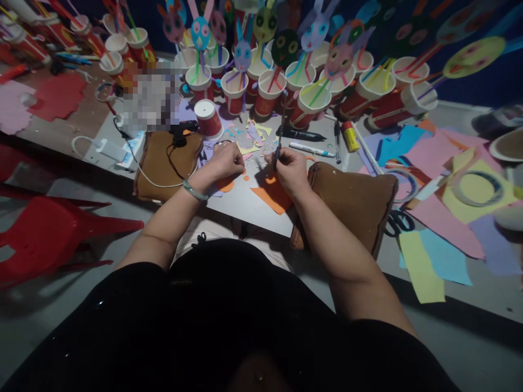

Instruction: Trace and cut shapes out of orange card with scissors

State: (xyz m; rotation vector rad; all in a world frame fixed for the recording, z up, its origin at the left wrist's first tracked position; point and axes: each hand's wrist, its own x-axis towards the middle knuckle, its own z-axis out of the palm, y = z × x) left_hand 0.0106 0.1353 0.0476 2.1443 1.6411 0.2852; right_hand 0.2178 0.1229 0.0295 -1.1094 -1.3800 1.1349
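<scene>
My right hand (292, 169) is closed round dark scissors (280, 142), whose blades point away from me over the table. Under and beside that hand lies a piece of orange paper (274, 195). My left hand (226, 161) rests low over the table with its fingers curled together; whatever they pinch is too small to make out. Below its fingertips are a small orange paper dot (246, 178) and another orange paper piece (225, 185). Coloured paper scraps (254, 136) are scattered beyond both hands.
Red paper cups (235, 92) with straws and paper animal faces crowd the back. Brown cushions (351, 201) flank my arms. Markers (302, 134), a glue stick (350, 136), tape rolls (478, 188) and coloured paper (449, 218) lie right. A red stool (44, 234) stands left.
</scene>
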